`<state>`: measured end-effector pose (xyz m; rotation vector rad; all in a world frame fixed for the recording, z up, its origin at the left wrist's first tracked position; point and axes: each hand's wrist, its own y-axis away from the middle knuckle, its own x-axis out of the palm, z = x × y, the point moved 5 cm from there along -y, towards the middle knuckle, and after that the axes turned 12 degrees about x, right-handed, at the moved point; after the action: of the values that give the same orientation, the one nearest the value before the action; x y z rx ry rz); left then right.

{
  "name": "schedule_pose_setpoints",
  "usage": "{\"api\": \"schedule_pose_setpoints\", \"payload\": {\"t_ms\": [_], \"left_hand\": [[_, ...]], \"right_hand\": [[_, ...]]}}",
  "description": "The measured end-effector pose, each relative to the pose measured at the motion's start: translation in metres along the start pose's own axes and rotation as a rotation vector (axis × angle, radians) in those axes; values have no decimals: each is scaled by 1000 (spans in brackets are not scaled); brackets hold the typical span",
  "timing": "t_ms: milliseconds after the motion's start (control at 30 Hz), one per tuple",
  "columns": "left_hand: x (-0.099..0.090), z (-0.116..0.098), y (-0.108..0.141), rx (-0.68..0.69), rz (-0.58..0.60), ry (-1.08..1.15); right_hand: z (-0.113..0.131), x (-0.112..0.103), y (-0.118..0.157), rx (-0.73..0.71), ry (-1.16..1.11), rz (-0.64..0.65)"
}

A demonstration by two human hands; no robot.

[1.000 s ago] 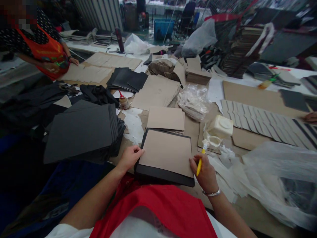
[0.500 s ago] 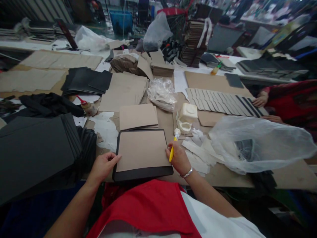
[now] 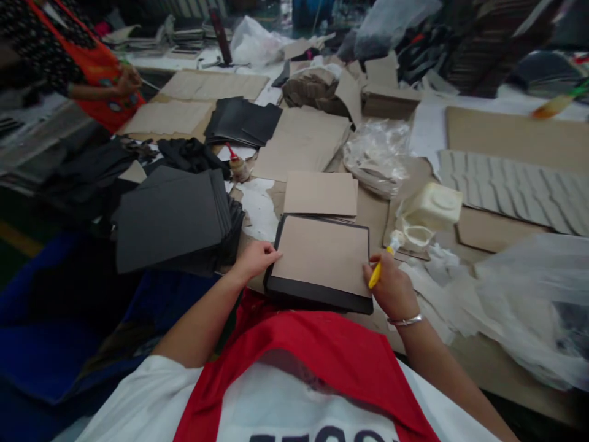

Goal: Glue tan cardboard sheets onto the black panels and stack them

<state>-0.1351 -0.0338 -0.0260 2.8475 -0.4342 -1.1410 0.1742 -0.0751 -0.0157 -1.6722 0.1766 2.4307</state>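
Note:
A tan cardboard sheet [image 3: 324, 252] lies on a larger black sheet [image 3: 317, 295] with rounded corners, at the table edge in front of me. My left hand [image 3: 256, 260] has thumb and fingers closed at the left edge of the cardboard. In my right hand [image 3: 394, 288] is a yellow-handled brush [image 3: 375, 276], its white-smeared end pointing away from me. Fingertips of that hand touch the right edge of the sheets. Just behind lies a small stack of tan cardboard [image 3: 321, 193]. A cut cream plastic jug [image 3: 435, 205] stands beyond the brush.
Black sheets [image 3: 170, 221] are stacked on the left, above a blue fabric-like bin [image 3: 37, 344]. A red-tipped bottle [image 3: 238, 166] stands behind them. Clear plastic bags [image 3: 380, 156] and paper scraps [image 3: 432, 294] lie to the right. At far left stands a person in an orange apron [image 3: 108, 83].
The view has swung left, so the table things appear further right and the person in orange has come into view. Both hands keep their places at the cardboard; the brush stays in the right.

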Motion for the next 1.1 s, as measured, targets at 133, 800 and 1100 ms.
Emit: {"api": "schedule_pose_setpoints", "payload": {"t_ms": [133, 800, 1100], "left_hand": [[-3, 1, 0, 32, 30, -48], [13, -63, -5, 614, 190, -664], [16, -65, -30, 580, 478, -641]], "right_hand": [[2, -1, 1, -10, 10, 17], [50, -15, -25, -345, 44, -124], [68, 25, -47, -587, -85, 39]]}}
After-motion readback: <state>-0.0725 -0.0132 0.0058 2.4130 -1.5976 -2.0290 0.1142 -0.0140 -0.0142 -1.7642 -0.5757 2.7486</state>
